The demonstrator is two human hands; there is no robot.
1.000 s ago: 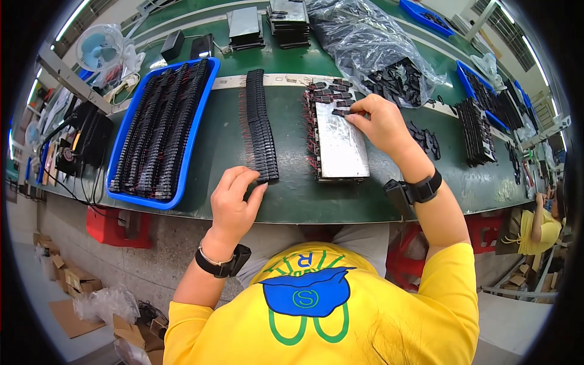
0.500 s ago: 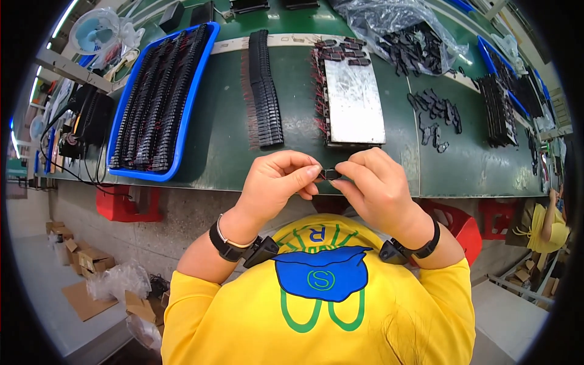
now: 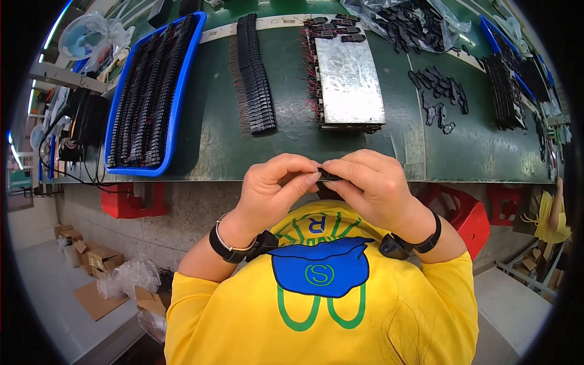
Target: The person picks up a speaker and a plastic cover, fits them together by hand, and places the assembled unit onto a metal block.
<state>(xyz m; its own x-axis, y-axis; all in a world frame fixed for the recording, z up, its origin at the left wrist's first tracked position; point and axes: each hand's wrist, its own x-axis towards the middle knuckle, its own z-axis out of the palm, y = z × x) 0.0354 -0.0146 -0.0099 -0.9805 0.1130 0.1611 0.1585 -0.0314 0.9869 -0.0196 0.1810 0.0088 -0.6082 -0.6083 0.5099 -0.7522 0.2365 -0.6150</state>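
A small black plastic part [image 3: 326, 175] sits between my two hands at the table's near edge. My left hand [image 3: 277, 188] is closed, pinching its left end between thumb and forefinger. From the other side my right hand [image 3: 372, 182] grips the same part, its fingertips covering much of it and touching the left fingertips. Beyond the hands lies a silver metal plate [image 3: 351, 82] on a dark stack, with black wired parts [image 3: 334, 27] on its far end and red wires along its left side. Left of the plate, a long row of black parts [image 3: 255, 76] trails thin reddish wires.
A blue tray [image 3: 137, 171] packed with rows of black wired parts stands at the left. Loose black pieces [image 3: 441, 88] lie right of the plate, below a clear plastic bag [image 3: 453, 27] of similar pieces. Red stools [image 3: 465, 225] stand under the table edge.
My right fingers have moved left over the black part, so the hands are closer together and less of it shows. The view has shifted, with the table things sitting higher in it.
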